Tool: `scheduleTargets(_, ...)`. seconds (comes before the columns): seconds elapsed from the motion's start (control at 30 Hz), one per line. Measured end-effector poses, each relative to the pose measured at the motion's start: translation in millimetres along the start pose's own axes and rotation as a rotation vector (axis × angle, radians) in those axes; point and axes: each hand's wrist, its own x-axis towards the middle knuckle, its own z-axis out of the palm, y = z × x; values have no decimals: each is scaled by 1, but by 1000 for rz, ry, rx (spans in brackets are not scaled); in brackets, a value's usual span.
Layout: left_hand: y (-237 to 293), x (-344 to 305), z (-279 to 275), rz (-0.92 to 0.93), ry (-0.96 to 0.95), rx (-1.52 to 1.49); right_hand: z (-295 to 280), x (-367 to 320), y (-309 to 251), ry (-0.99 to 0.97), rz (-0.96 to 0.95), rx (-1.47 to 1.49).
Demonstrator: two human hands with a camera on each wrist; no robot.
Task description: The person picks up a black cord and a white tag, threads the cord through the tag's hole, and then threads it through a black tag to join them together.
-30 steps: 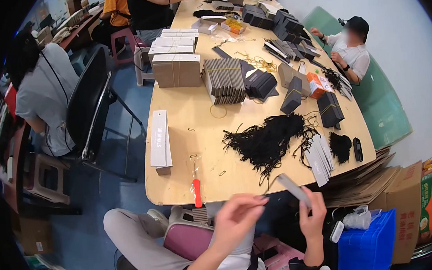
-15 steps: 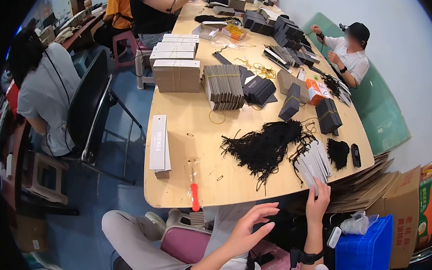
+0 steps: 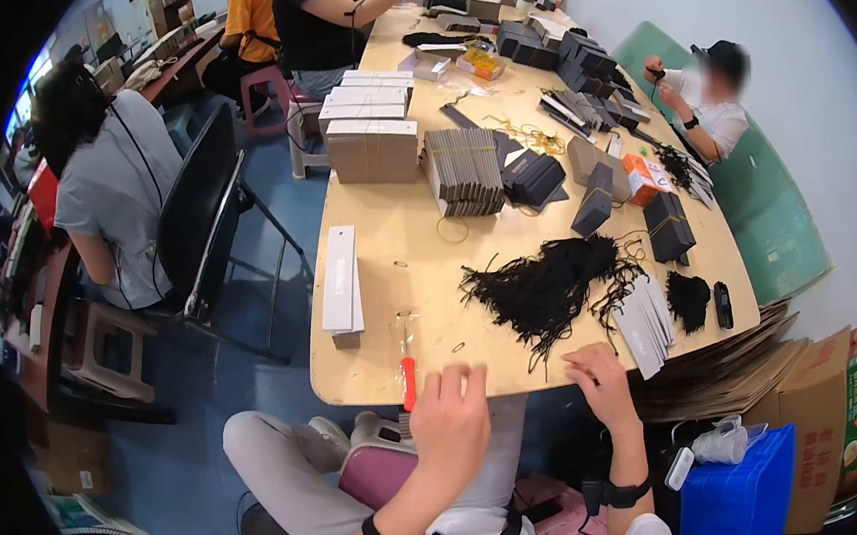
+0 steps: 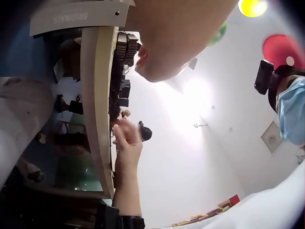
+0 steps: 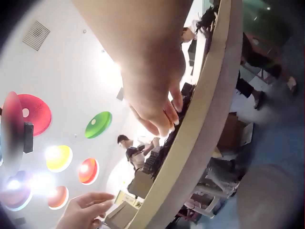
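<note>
My left hand [image 3: 449,420] is above my lap at the table's front edge, back of the hand up. In the left wrist view a grey tag [image 4: 71,18] printed ORIGINALS, with a punched hole, hangs at its fingers; from above the hand hides it. My right hand [image 3: 604,386] hovers by the edge, fingers bent loosely, tips close to a tangle of black tasselled cords [image 3: 549,284]. Nothing shows between its fingers [image 5: 172,112]. Beyond it lies a fan of grey tags [image 3: 643,324]. A stack of grey tags [image 3: 340,284] sits at the table's left side.
A red-handled tool [image 3: 408,378] lies at the front edge. Banded tag stacks [image 3: 371,152] and dark bundles [image 3: 669,226] stand farther back. A small black bundle [image 3: 689,301] is at right, above a blue bin [image 3: 737,484]. Other people sit around.
A second ago my hands worked a tag and cord. My right hand set that tag on the fan, then moved left toward the cords. My left hand moved forward and left.
</note>
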Motion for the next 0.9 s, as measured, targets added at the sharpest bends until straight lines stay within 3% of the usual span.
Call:
scheduleTargets(0.03, -2, 9, 2, -7, 19, 115, 3, 4, -6, -159, -81, 42)
scheduleTargets(0.1, -7, 25, 6, -12, 45, 243, 4, 12, -7, -193, -60, 73)
scheduleTargets(0.17, -10, 33, 12, -80, -68, 380, 1, 16, -3, -315, -122, 22)
scheduleTargets(0.33, -38, 33, 31, -106, -108, 337, 4, 19, -7, -333, -165, 13)
scheduleTargets(0.6, -35, 31, 29, -49, -127, 358, 9, 22, -18, -309, -224, -69)
scheduleTargets(0.7, -29, 24, 18, -39, -85, 121, 11, 18, -46, -194, -384, -98)
scheduleTargets(0.77, -21, 16, 5, -153, -107, -364, 19, 6, -66, -146, -379, 39)
scheduleTargets(0.87, -12, 1, -8, -212, -83, -532, 39, -17, -101, -17, 26, 681)
scheduleTargets(0.9, -11, -3, -11, -217, -83, -527, 42, -17, -107, -20, 28, 686)
